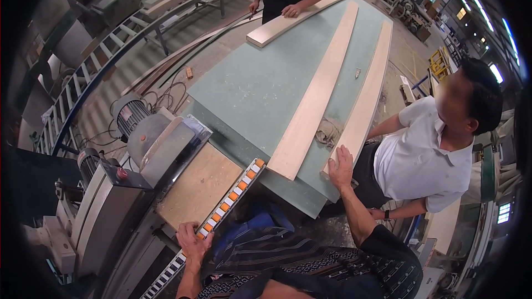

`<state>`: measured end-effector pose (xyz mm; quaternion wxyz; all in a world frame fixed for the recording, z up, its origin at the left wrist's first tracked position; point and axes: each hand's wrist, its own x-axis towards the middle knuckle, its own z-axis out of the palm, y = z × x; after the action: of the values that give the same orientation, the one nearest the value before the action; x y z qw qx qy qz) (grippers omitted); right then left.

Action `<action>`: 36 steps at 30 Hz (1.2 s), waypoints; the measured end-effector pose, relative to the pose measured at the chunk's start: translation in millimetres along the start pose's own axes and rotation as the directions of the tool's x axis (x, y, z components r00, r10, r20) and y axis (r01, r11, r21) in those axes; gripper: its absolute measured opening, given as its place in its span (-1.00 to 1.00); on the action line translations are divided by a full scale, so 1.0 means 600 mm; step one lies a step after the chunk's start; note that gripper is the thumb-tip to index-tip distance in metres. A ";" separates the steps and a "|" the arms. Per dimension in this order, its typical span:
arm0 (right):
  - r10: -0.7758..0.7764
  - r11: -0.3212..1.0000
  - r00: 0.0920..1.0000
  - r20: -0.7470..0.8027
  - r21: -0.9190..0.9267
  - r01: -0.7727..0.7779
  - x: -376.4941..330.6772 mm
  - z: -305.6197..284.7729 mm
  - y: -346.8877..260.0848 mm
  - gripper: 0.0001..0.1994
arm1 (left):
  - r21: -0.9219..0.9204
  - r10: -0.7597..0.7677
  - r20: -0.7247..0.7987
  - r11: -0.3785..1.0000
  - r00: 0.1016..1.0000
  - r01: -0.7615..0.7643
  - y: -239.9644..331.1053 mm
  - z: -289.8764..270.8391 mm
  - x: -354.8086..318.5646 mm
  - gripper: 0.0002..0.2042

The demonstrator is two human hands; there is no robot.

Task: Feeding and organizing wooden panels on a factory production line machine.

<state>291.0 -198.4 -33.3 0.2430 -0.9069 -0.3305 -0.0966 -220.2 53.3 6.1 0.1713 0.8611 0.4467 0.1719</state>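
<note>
The right hand (340, 167) lies with fingers spread flat on the near end of a pale wooden board (366, 97) at the right edge of the green tabletop (249, 88). The left hand (194, 242) curls its fingers over a roller rail (235, 191) with orange rollers. A second board (316, 97) lies alongside, and a crumpled rag (328, 131) sits between the two boards.

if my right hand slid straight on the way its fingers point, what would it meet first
The right hand rests on the near end of the right-hand plank, fingers pointing up along it. Its face looks bare to the far end, so probably nothing.
</note>
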 end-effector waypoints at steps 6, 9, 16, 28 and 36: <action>-0.002 1.000 1.000 0.009 -0.005 0.002 0.002 -0.001 -0.004 -0.41 | -0.004 -0.019 0.007 1.000 1.000 0.019 -0.001 0.003 -0.002 -0.39; -0.011 1.000 1.000 0.003 -0.006 0.011 0.002 -0.002 -0.005 -0.41 | -0.009 -0.025 0.016 1.000 1.000 0.025 -0.005 0.004 -0.002 -0.39; 0.010 1.000 1.000 0.008 -0.001 -0.010 0.001 -0.002 -0.004 -0.43 | 0.007 0.004 0.009 1.000 1.000 -0.004 -0.002 0.004 0.000 -0.40; -0.016 1.000 1.000 -0.009 -0.001 0.016 0.005 -0.005 -0.007 -0.44 | 0.008 -0.006 0.027 1.000 1.000 0.006 0.000 0.006 0.001 -0.40; -0.029 1.000 0.999 -0.016 -0.005 0.029 0.006 -0.003 -0.006 -0.47 | 0.033 -0.009 0.024 0.999 1.000 0.008 -0.003 0.010 0.002 -0.43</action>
<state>291.5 -194.7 -28.9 0.2422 -0.9017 -0.3415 -0.1080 -217.9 54.4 0.4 0.1632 0.8639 0.4511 0.1535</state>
